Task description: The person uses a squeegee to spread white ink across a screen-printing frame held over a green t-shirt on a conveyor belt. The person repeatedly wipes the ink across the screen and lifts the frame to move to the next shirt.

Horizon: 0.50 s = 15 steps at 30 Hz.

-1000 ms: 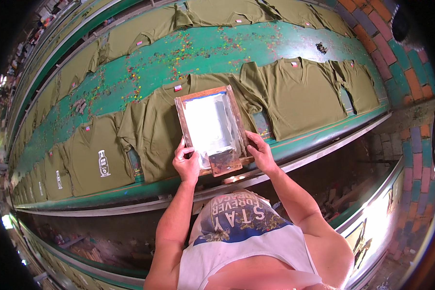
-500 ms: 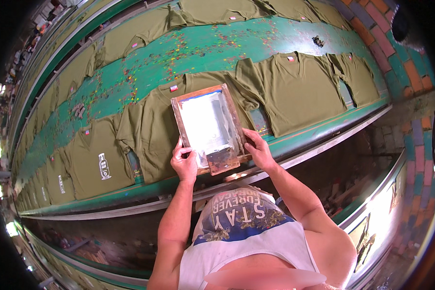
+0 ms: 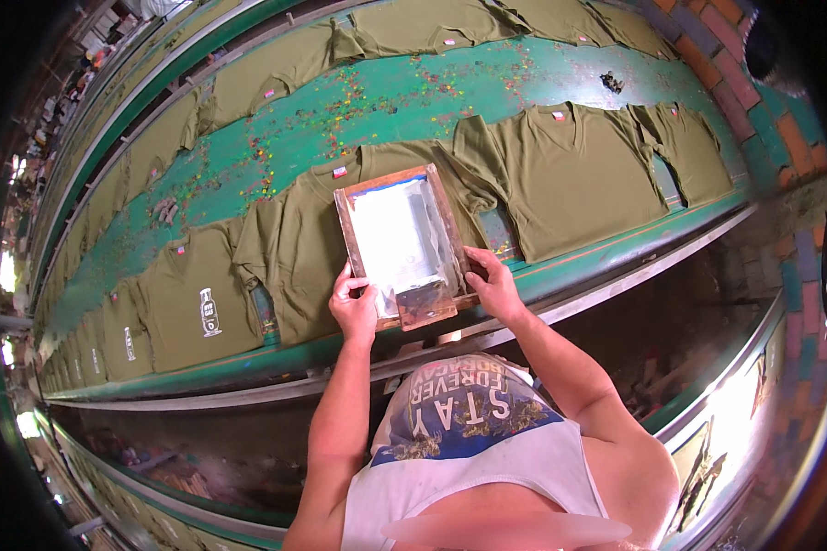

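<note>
- Found wooden-framed screen (image 3: pixel 400 243) over an olive shirt (image 3: pixel 289 243), hiding much of the front; unable to confirm contact with cloth.
- Observed left hand (image 3: pixel 354 306) half-closed, gripping the frame's left edge — unable to see some fingertips.
- Observed right hand (image 3: pixel 492 285) curled, gripping near lower right corner.
- Could not make out mesh detail through glare.

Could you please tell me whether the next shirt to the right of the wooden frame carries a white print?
No, the shirt right of the wooden frame shows a plain olive front.
</note>
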Available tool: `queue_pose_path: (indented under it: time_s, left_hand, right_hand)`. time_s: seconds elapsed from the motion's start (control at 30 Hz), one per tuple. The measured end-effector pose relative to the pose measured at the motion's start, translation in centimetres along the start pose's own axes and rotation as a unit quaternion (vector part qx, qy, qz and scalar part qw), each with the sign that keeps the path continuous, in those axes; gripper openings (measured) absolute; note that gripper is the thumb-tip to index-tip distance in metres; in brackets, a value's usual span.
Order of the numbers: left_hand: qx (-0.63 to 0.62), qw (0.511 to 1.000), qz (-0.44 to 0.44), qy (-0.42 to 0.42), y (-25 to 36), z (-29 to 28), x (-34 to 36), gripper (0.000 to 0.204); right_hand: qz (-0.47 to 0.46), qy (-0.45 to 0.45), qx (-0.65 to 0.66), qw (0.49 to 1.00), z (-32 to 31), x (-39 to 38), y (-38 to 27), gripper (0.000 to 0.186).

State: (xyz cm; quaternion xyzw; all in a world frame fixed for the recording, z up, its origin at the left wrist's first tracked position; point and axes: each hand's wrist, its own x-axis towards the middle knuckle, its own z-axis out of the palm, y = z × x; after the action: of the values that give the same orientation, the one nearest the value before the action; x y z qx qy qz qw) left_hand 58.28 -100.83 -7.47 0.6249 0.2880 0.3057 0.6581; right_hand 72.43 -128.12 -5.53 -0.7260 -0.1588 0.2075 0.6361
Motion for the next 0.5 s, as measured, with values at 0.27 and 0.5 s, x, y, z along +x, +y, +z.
queue_pose_path:
  time_s: [0.27, 0.5]
  left_hand:
    - [0.039, 0.999, -0.003, 0.005, -0.1, 0.1, 0.3, 0.021]
    - [0.072, 0.993, -0.052, -0.073, 2.0, -0.7, 2.9, 0.047]
  right_hand:
    - [-0.246, -0.106, -0.245, 0.932, 0.4, -3.2, -7.7, 0.051]
    - [-0.261, -0.204, -0.413, 0.848, 3.2, -3.0, -11.9, 0.044]
